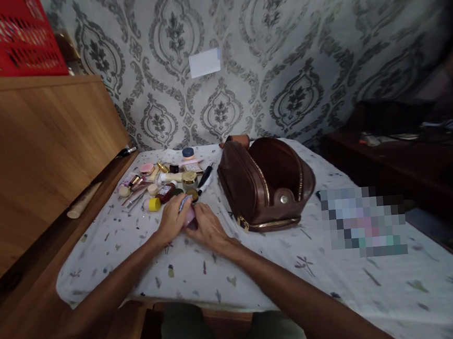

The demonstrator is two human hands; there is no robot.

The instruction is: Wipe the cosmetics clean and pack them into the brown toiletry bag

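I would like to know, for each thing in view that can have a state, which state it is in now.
Brown bag: upright, main compartment unzipped, wide open
Pinkish item: held between both hands, partly hidden
Left hand: closed around the item
Right hand: closed around the item
Gold-lidded jar: upright, lid on
Blue-lidded jar: upright, lid on

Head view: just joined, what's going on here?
A person at a table with a white printed cloth has both hands, left hand and right hand, around a small purplish item; the fingers hide too much to say what it is. Small jars, tubes and bottles lie scattered just beyond the hands. To the right, a brown bag stands with its top open.
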